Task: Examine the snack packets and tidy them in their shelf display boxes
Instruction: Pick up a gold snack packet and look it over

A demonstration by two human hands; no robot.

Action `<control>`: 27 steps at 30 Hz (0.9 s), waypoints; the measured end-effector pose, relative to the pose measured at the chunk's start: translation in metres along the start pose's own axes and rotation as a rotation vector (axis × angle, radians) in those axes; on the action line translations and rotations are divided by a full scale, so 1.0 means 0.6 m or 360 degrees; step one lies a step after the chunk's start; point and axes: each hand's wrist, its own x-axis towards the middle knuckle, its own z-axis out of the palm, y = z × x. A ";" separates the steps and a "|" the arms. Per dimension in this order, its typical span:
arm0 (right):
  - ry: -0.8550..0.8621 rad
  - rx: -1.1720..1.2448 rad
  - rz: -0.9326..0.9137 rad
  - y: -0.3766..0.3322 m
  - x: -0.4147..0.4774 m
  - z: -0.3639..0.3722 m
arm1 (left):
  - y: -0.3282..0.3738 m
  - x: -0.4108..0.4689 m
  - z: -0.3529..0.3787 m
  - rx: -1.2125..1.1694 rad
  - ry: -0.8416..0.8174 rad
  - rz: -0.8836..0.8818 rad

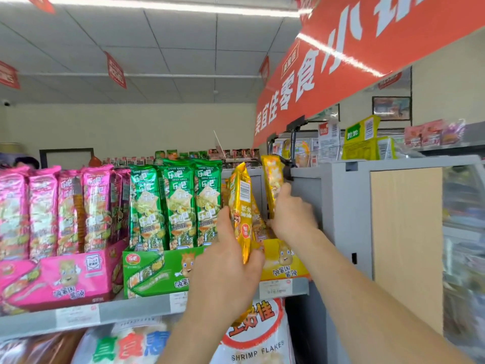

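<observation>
In the head view, a yellow snack packet (240,203) is gripped near its lower end by the left hand (225,261), in front of the yellow display box (284,261), which is partly hidden by that hand. A second yellow packet (273,179) is pinched upright by the right hand (291,216). That hand's fingers are blurred, and the packet's lower end is covered. Just to the left, green packets (178,206) are stood in the green display box (154,271).

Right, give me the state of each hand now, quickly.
Left hand: grips a tilted yellow packet.
Right hand: grips a second yellow packet, further right.
</observation>
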 end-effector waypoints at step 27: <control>-0.0201 0.2210 -0.0284 0.032 -0.207 -0.008 | 0.050 -0.020 -0.020 -0.1008 0.0011 -0.0220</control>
